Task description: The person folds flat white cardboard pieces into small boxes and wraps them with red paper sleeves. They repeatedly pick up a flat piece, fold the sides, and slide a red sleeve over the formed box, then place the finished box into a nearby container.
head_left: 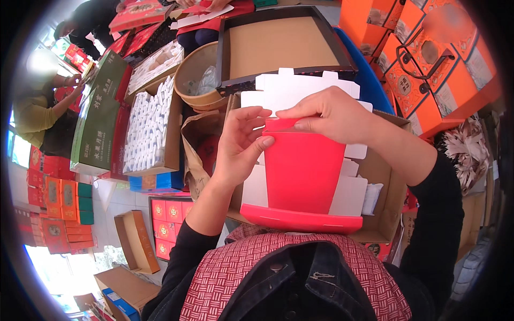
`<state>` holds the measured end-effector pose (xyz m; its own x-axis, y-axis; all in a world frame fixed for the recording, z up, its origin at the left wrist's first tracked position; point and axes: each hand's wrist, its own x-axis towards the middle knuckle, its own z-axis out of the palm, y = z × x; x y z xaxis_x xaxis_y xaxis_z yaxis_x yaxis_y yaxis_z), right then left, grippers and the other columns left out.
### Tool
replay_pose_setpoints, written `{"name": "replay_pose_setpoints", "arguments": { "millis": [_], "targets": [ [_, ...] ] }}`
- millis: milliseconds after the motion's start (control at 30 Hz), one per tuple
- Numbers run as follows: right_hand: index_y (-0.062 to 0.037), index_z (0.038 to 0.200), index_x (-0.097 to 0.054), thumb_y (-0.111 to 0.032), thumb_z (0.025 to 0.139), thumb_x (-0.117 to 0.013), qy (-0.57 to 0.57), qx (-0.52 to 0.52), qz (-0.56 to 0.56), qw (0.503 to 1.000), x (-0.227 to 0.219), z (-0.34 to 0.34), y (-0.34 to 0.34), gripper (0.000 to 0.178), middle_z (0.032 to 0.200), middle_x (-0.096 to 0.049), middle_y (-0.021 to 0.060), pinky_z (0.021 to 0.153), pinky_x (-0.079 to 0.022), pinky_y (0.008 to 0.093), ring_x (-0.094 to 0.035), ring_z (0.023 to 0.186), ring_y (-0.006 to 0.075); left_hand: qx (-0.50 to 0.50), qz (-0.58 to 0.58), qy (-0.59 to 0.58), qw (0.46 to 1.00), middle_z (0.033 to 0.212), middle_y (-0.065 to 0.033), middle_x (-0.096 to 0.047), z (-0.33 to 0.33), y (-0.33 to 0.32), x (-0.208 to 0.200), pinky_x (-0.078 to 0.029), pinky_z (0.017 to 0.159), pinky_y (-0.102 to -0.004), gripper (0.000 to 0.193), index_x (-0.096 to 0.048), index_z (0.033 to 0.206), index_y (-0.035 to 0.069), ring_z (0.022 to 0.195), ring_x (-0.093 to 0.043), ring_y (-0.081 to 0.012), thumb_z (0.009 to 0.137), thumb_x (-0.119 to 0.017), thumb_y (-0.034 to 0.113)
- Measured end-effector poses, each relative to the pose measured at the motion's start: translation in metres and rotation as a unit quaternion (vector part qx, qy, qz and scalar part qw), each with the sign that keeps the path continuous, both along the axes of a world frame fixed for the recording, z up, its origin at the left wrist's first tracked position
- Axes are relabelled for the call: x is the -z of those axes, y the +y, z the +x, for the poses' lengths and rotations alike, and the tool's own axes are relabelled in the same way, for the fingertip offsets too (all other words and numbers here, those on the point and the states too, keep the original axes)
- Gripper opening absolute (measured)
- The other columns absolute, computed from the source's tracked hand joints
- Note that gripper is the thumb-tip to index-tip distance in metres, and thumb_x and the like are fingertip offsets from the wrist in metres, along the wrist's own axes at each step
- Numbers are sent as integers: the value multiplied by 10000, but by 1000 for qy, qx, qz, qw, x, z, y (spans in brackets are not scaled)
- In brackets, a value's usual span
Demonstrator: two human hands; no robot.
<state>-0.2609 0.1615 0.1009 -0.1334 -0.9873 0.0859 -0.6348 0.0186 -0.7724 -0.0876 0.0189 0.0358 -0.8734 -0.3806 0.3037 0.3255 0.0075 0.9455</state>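
Note:
A red folding carton [304, 171] stands in front of me, with a wide flap folded out along its near edge. At the carton's far end, my right hand [329, 115] pinches a narrow red flap between thumb and fingers. My left hand [243, 142] is at the far left corner, its thumb against the carton's edge and its fingers curled loosely apart. Under and around the carton lie flat white die-cut cardboard pieces [342, 85]. They rest over a brown cardboard box [388, 195], where a small white packet [371, 199] shows at the right.
Beyond my work stands a large black-rimmed tray [342, 45], with a round tan tub [187, 69] beside it. A box of white packets [150, 128] and green boxes [99, 117] are at left. Orange gift boxes [423, 80] stack up at right. Other people work at far left.

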Motion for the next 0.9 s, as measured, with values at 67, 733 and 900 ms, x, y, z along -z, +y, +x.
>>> {"name": "replay_pose_setpoints", "arguments": {
  "millis": [67,733,900],
  "targets": [
    [-66,1117,-672,0,820,-599,52,-17,-58,997,7,4,3,313,1000,-696,118,774,-516,276,-670,855,182,0,-4,-2,1000,1242,-122,-501,1,0,0,-470,949,-322,434,-435,1228,13,1139,-526,-203,842,-624,-48],
    [18,1085,-670,-117,834,-695,-348,241,-55,904,29,1,62,286,952,-694,112,759,-505,240,-635,816,116,-38,-76,-23,996,1114,-94,-578,-2,-1,5,-470,854,-259,172,-629,1018,-20,996,-574,-153,851,-607,-53],
    [13,1042,-689,-108,835,-685,-278,326,-78,900,39,18,56,240,917,-702,118,744,-504,244,-638,816,120,-46,-71,5,996,1129,-80,-555,-8,6,18,-458,862,-256,228,-582,1064,2,1016,-554,-151,845,-643,-15]
  ]
}}
